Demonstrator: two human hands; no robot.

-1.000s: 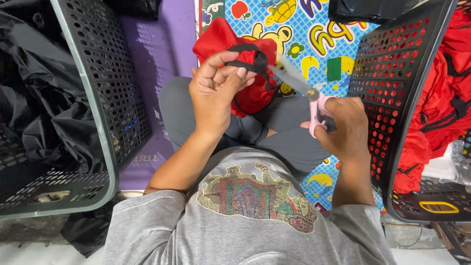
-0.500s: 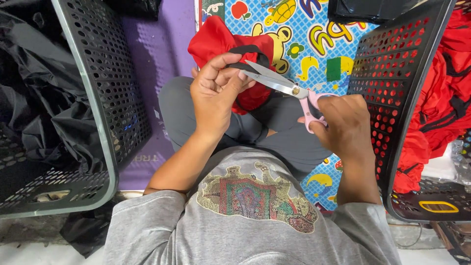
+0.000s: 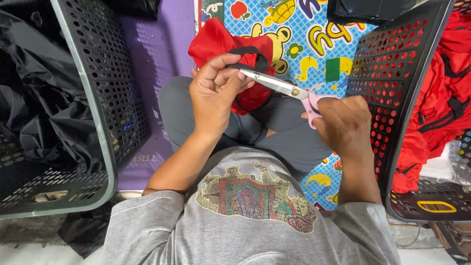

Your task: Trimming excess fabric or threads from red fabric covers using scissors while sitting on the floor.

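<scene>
My left hand (image 3: 214, 93) holds a red fabric bag (image 3: 216, 41) with a black strap (image 3: 250, 54) up over my lap, fingers pinching the strap. My right hand (image 3: 343, 125) grips pink-handled scissors (image 3: 289, 91). Their metal blades point left and their tips reach the strap beside my left fingers. I sit cross-legged in grey trousers and a grey shirt.
A black perforated basket (image 3: 93, 108) on my left holds black fabric (image 3: 34, 98). Another black basket (image 3: 392, 88) on my right holds red fabric pieces (image 3: 441, 98). A colourful cartoon play mat (image 3: 304, 34) and a purple mat (image 3: 157, 49) lie under me.
My right hand brought the scissors up and left, from beside the right basket to the strap at my left fingers. The left hand kept its hold on the red bag.
</scene>
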